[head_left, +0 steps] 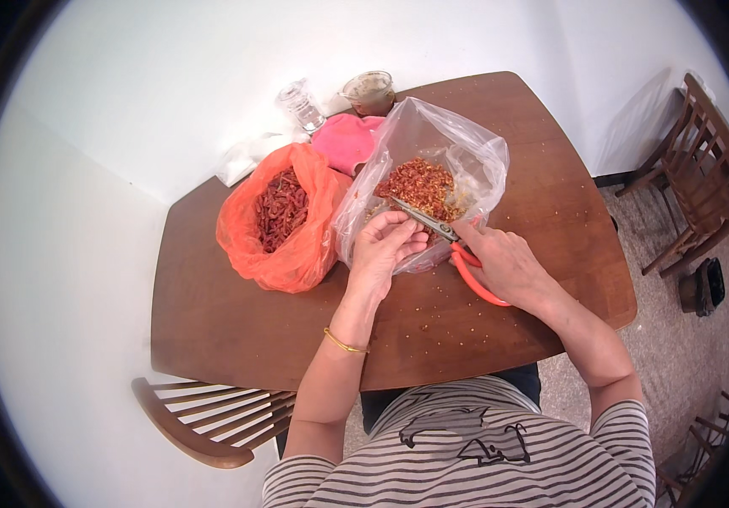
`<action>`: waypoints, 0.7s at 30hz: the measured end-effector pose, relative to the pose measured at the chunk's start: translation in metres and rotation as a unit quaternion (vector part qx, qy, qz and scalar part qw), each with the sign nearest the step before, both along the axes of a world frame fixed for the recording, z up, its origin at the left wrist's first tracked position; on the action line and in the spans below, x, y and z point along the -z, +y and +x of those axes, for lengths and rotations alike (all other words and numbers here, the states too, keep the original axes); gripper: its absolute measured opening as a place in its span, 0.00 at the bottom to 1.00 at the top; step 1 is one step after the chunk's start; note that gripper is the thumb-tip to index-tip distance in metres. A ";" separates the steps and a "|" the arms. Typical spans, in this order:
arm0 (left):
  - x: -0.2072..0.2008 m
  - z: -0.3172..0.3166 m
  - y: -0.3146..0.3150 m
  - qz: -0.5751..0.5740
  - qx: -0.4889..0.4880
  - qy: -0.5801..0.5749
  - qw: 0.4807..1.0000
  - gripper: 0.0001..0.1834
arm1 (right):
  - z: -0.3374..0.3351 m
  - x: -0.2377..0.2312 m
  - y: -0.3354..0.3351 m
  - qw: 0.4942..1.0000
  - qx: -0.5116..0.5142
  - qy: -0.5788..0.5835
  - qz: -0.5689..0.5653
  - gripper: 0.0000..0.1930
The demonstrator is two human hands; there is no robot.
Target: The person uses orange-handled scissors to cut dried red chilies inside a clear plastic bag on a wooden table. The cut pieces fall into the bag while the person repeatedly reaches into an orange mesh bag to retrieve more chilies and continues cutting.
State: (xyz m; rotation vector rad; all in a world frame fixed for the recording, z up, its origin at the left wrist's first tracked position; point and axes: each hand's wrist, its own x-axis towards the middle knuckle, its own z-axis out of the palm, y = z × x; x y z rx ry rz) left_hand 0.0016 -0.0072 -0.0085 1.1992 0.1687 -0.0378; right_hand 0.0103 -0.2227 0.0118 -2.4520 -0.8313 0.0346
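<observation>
My right hand (506, 258) grips a pair of scissors (440, 227) by red handles, the blades pointing left over a clear plastic bag (489, 161). In that bag lies a heap of cut dried chili (419, 184), red flakes with pale seeds. Close by the blades is my left hand (388, 244), its thumb and fingers pinched together; whatever they hold is hidden or too small to name. Left of it stands a red plastic bag (237, 245), open at the top and filled with whole dried chilies (282, 212).
Behind the bags, near the wall, are a pink cloth (343, 142), a clear glass jar (301, 107) and a bowl (370, 91). Pale seeds are scattered on the brown wooden table (483, 334). Wooden chairs (703, 169) stand at the right, another (212, 423) at the near left.
</observation>
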 end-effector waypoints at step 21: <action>-0.001 -0.001 0.000 0.008 0.001 -0.005 1.000 0.04 | -0.002 0.006 -0.002 0.995 -0.002 -0.082 0.051 0.18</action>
